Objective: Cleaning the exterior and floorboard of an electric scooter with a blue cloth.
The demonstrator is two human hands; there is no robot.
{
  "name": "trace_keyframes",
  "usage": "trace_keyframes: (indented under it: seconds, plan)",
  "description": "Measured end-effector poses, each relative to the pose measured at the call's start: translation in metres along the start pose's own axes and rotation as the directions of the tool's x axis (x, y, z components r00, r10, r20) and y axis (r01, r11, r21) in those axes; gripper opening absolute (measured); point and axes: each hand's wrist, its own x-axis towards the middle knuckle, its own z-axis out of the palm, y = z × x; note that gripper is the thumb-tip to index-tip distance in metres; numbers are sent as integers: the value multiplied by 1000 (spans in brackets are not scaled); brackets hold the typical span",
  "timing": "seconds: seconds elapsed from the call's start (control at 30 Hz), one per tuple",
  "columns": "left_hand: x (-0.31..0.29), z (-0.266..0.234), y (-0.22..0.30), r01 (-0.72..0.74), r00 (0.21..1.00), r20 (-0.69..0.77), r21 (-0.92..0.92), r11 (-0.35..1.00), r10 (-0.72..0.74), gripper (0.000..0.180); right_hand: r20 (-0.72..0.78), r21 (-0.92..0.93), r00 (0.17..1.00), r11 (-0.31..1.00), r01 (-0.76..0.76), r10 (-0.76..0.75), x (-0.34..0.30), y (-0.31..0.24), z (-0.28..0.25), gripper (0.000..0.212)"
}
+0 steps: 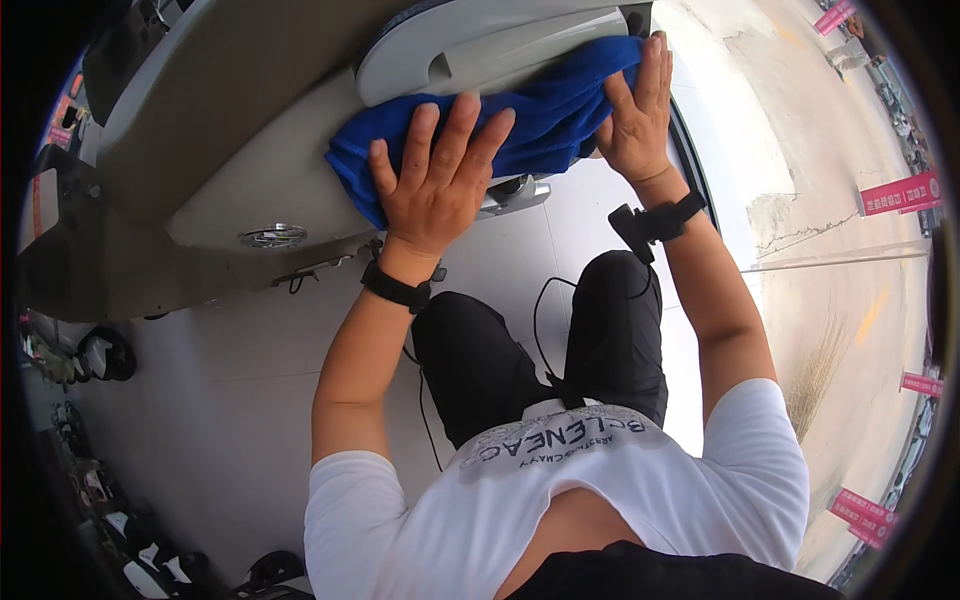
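A blue cloth (545,125) is spread along the side of a light grey, scooter-like vehicle (290,185), just under a pale raised trim piece (480,55). My left hand (432,190) lies flat on the cloth's left half, fingers spread and stretched out. At the cloth's right end is my right hand (638,130), its thumb apart over the cloth and its fingers straight, near the end of the panel. The panel under the cloth is hidden. Each wrist wears a black strap; the right strap (655,222) carries a small black device.
An oval chrome badge (273,236) sits low on the panel, left of my hands. Below the cloth a silver metal part (515,195) sticks out. A thin black cable (540,320) runs by my knees. Pale tiled floor (250,400) lies beneath; other vehicles (105,355) stand at left.
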Motion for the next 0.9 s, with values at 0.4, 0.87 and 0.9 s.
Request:
trace_keyframes:
  seconds: [0.4, 0.87, 0.9]
  plan:
    - [-85, 14, 6, -149, 985, -66, 114, 982, 157, 37, -53, 156, 962, 949, 274, -269, -68, 15, 16, 42]
    - [-191, -11, -6, 69, 964, 266, -211, 975, -11, 51, 457, 339, 750, 873, 349, -478, -108, -83, 56, 35]
    - [-197, -2, -10, 73, 964, 266, -213, 974, -14, 51, 498, 328, 775, 912, 247, -390, -108, -91, 62, 34]
